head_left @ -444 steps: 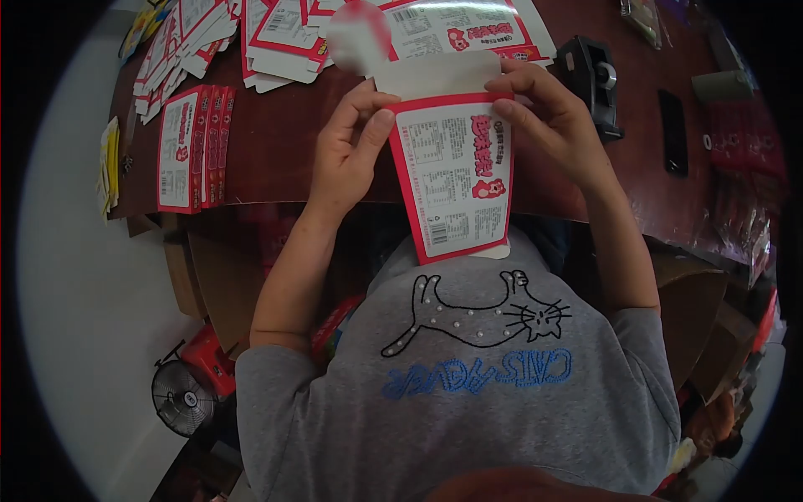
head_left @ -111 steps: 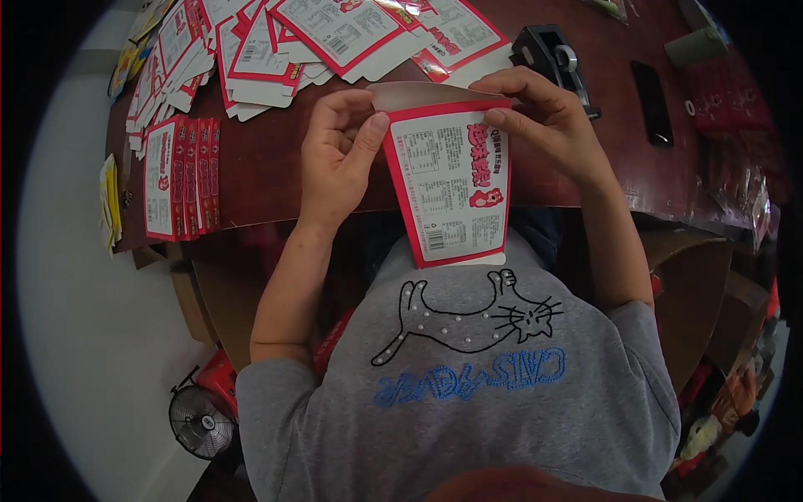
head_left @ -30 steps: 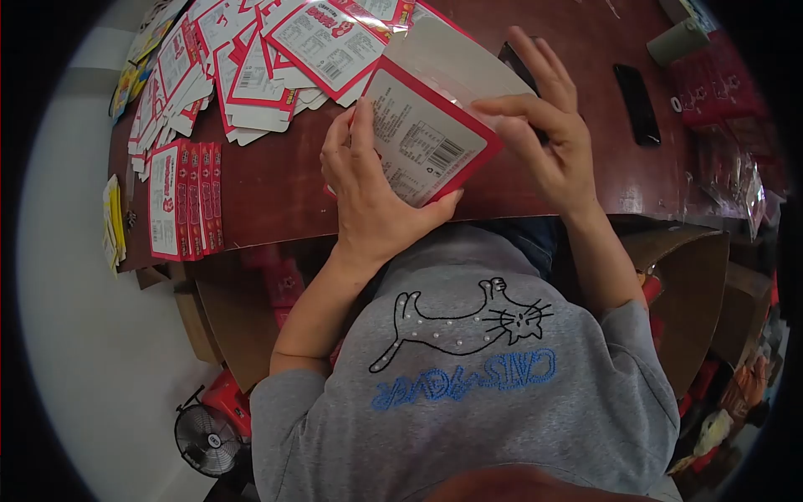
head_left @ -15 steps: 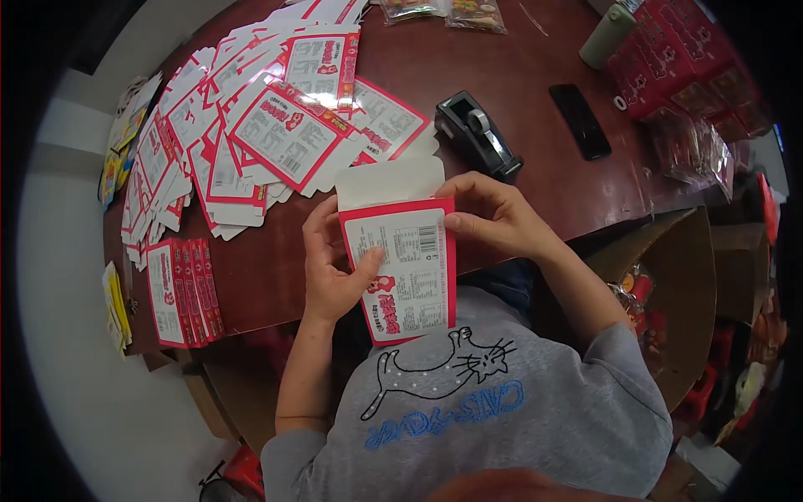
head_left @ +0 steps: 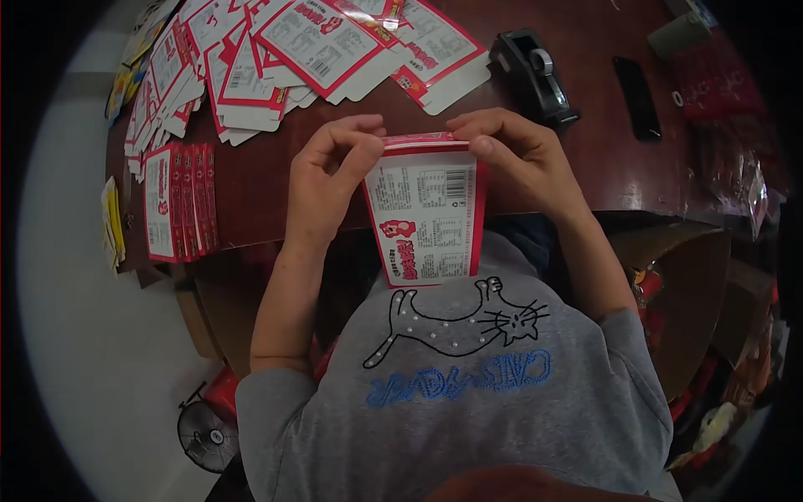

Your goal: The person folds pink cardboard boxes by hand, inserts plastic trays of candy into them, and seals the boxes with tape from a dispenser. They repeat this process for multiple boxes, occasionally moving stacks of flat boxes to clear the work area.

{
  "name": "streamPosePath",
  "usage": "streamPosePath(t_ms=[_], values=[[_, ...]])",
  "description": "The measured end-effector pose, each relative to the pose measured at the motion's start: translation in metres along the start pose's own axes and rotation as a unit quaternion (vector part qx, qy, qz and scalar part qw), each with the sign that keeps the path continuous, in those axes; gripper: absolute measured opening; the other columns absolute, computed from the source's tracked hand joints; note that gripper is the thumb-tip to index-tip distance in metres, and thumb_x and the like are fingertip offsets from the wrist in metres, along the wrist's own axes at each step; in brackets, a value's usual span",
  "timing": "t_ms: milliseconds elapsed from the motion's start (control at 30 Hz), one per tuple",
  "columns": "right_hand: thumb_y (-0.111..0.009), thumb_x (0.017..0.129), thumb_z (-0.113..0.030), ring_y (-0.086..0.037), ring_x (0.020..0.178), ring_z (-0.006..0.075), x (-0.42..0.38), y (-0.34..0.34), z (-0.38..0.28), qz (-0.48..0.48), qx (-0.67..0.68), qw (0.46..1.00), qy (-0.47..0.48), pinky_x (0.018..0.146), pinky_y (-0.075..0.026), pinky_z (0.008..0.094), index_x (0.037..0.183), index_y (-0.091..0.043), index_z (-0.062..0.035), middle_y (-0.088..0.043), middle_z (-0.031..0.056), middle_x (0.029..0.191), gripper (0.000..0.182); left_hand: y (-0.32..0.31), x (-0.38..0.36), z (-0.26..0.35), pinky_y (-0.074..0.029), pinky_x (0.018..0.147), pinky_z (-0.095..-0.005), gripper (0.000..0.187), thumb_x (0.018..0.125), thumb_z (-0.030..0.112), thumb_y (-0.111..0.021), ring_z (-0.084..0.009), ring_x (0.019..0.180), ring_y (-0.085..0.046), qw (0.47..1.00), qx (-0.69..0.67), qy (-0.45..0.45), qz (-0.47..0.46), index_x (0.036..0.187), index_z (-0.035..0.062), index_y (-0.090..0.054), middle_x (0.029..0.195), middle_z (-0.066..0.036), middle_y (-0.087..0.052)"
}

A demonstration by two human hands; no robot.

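A red and white printed box [head_left: 427, 213] is held upright in front of the grey shirt, its printed panel facing the camera. At its top left corner my left hand [head_left: 339, 167] pinches the edge between thumb and fingers. My right hand [head_left: 514, 159] grips the top right corner the same way. The top end of the box shows as a narrow red printed strip, with no raised white flap in sight. Further up lies a pile of flat printed cartons [head_left: 322, 46]. To the left stand several finished-looking boxes [head_left: 159, 201] side by side.
A black tape dispenser [head_left: 531, 75] sits beyond my right hand, with a black phone [head_left: 636, 99] to its right. A green cylinder [head_left: 679, 35] and clear plastic packs [head_left: 740, 188] are at the right. An open cardboard box [head_left: 669, 259] is below the table edge.
The white top flap has been folded down. Both hands have moved to the box's top corners, and my left thumb has left the front panel. The view has shifted, and the picture is darker.
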State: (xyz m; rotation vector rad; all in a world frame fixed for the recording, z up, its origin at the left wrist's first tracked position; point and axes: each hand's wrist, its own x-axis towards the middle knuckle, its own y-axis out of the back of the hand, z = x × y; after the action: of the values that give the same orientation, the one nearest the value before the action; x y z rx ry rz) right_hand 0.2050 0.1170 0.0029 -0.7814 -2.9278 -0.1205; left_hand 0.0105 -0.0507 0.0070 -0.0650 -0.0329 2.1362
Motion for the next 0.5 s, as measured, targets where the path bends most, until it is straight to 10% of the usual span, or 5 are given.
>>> streamPosePath(t_ms=[367, 500], values=[[-0.074, 0.094, -0.024, -0.065, 0.087, 0.0075, 0.003, -0.002, -0.010, 0.032, -0.029, 0.997, -0.064, 0.078, -0.053, 0.0246, 0.105, -0.071, 0.0002, -0.071, 0.0025, 0.092, 0.027, 0.004, 0.002, 0.014, -0.055, 0.086, -0.0268, 0.015, 0.092, 0.009, -0.075, -0.0133, 0.101, -0.066, 0.998, 0.024, -0.008, -0.063, 0.100, 0.0008, -0.066, 0.111, -0.014, -0.072], [-0.072, 0.095, -0.019, -0.066, 0.105, 0.0137, -0.014, 0.012, -0.016, -0.003, -0.051, 0.998, -0.031, 0.085, -0.053, 0.0264, 0.115, -0.071, -0.0037, -0.065, 0.0116, 0.126, 0.026, -0.001, 0.004, 0.003, -0.055, 0.091, -0.0306, 0.014, 0.092, 0.006, -0.074, -0.0159, 0.103, -0.067, 0.994, -0.003, -0.058, -0.089, 0.102, 0.0003, -0.066, 0.113, -0.016, -0.072]])
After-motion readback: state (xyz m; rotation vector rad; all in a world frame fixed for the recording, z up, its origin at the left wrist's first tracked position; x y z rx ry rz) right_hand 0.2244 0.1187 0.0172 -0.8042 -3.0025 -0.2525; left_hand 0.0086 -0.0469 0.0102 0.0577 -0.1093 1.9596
